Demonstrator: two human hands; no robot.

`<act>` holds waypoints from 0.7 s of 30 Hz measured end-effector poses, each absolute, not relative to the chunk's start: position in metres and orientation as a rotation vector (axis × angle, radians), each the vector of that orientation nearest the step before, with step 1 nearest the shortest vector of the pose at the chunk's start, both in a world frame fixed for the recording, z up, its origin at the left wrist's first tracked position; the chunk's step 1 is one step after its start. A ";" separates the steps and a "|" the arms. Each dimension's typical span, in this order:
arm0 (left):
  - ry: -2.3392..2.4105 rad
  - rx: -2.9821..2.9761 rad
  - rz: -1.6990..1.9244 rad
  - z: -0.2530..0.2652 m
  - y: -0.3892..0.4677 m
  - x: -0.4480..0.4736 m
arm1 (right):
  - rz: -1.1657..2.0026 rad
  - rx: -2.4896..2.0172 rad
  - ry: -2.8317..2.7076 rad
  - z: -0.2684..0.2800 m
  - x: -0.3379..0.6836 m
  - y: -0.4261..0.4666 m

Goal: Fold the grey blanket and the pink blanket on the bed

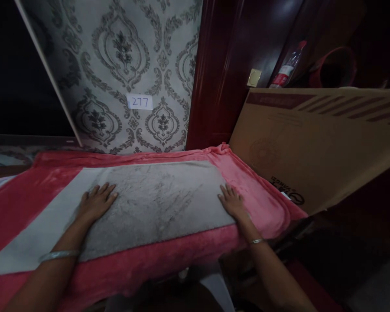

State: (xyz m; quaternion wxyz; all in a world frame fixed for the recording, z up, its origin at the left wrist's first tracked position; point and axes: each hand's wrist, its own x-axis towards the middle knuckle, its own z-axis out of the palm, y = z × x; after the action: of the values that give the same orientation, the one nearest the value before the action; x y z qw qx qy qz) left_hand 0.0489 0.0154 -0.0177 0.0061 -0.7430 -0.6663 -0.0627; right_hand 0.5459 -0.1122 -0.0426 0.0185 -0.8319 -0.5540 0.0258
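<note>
A long grey plush cloth (pixel 156 203) lies spread over a pink fleece blanket (pixel 143 260). Its left part is lighter and slants toward the lower left. My left hand (pixel 98 203) rests flat on the cloth's left half, fingers spread and pointing up and right. Near the cloth's right end, my right hand (pixel 232 201) lies palm down with its fingers apart, by the border with the pink blanket. Neither hand grips anything. Faint creases run across the middle of the cloth, between the hands. What exact article the cloth is, I cannot tell.
At the right, a large cardboard box (pixel 279 138) leans beside the blanket. A plastic bottle (pixel 286 71) and a red round container (pixel 334 69) stand behind it. A dark screen (pixel 22 78) is at the left. Patterned wallpaper bears a paper label (pixel 139 102) reading 277.
</note>
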 end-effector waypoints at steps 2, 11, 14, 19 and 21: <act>-2.082 -2.319 -0.188 -0.017 0.014 0.050 | 0.074 -2.653 -1.653 -0.051 0.566 -0.124; -2.106 -2.310 -0.126 -0.013 0.009 0.053 | -0.028 -2.346 -1.772 -0.021 0.479 -0.099; -2.091 -2.305 -0.149 -0.015 0.009 0.051 | 0.142 -1.988 -2.147 -0.011 0.423 -0.073; -2.058 -2.293 -0.193 -0.024 0.014 0.043 | 0.250 -1.607 -2.450 -0.013 0.386 -0.021; -2.046 -2.288 -0.240 -0.028 0.016 0.041 | 0.248 -1.559 -2.488 -0.014 0.393 0.004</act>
State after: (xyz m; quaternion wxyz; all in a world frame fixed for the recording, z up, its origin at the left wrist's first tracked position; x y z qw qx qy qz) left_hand 0.0415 0.0159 -0.0276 0.0311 -0.7428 -0.6643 -0.0778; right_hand 0.3928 0.0039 -0.0141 0.0971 -0.5267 -0.8403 0.0839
